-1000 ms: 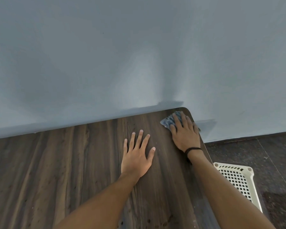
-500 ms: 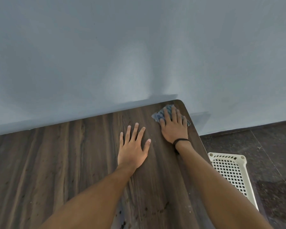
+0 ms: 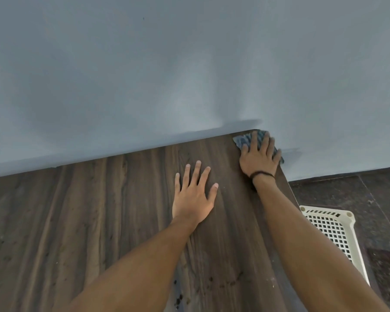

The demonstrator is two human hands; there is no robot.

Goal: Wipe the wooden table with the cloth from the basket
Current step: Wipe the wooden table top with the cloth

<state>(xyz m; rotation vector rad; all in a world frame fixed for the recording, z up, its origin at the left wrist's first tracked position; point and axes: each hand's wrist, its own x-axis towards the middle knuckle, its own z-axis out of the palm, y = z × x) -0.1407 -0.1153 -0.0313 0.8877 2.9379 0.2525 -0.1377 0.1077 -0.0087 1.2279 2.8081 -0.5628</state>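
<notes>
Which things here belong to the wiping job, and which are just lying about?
Job: cloth under the right hand; wooden table; left hand flat on it; basket beside the table.
Not the job: black wristband; wall; floor.

We see two arms, both bare from the wrist back to the near edge of the view. The left forearm (image 3: pixel 144 262) is lean and leads to the left hand (image 3: pixel 193 197), with long fingers and short-trimmed nails. The right forearm (image 3: pixel 302 233) has much the same build as far as the right hand (image 3: pixel 258 158). Around the right wrist we make out a thin black band (image 3: pixel 262 174), a narrow cord-like loop lying snug; whether it is a hair tie or a bracelet we cannot tell.
</notes>
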